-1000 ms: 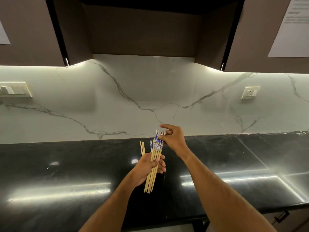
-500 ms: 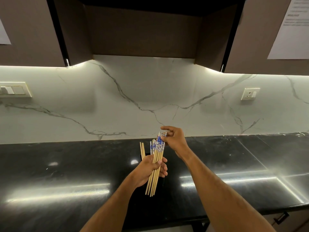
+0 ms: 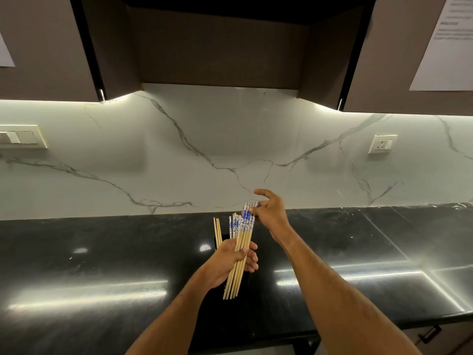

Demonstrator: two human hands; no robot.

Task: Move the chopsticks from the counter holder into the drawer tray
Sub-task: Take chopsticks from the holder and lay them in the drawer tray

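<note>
A bundle of wooden chopsticks [image 3: 243, 239] with blue-and-white patterned tops is held upright and tilted in my left hand [image 3: 230, 262], above the black counter. My right hand [image 3: 271, 213] is at the bundle's top end, fingertips touching the patterned tips, index finger raised. Behind my left hand stands a dark holder [image 3: 222, 239], hard to make out against the counter, with a few more chopsticks [image 3: 217, 230] sticking up out of it. No drawer tray is in view.
The glossy black counter [image 3: 102, 265] runs the full width under a white marble backsplash. Dark wall cabinets [image 3: 217, 42] hang overhead. A switch plate [image 3: 20, 137] is on the wall left, a socket [image 3: 382, 144] right. A drawer handle [image 3: 430, 334] shows at bottom right.
The bundle in my left hand has shifted slightly right and tilted a little more. My right hand stays at its top, its fingers now spread wider.
</note>
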